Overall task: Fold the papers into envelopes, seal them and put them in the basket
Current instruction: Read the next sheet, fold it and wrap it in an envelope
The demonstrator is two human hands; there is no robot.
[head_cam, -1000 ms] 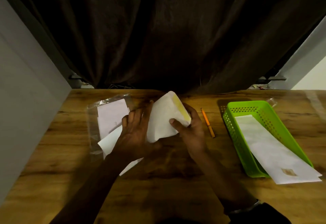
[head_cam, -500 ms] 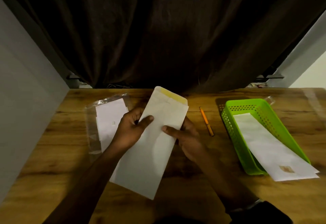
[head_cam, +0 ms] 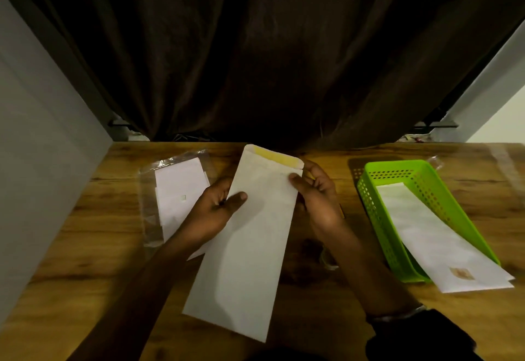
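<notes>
A long white envelope (head_cam: 250, 244) with a yellow strip on its open flap is held above the middle of the wooden table. My left hand (head_cam: 211, 212) pinches its left edge, thumb on top. My right hand (head_cam: 319, 197) pinches its upper right edge near the flap. To the right stands a green basket (head_cam: 369, 198) with long white envelopes (head_cam: 437, 235) lying in it and sticking out over its near end. A stack of white papers (head_cam: 179, 190) lies on a clear plastic sleeve at the left.
The wooden table (head_cam: 85, 261) ends at a dark curtain (head_cam: 270, 62) behind. A grey wall (head_cam: 42, 147) borders the left side. An orange pencil is mostly hidden behind my right hand.
The bent envelope has been straightened out flat and lengthwise. My right hand has slid up to the flap end, covering the pencil; my left hand stays on the left edge.
</notes>
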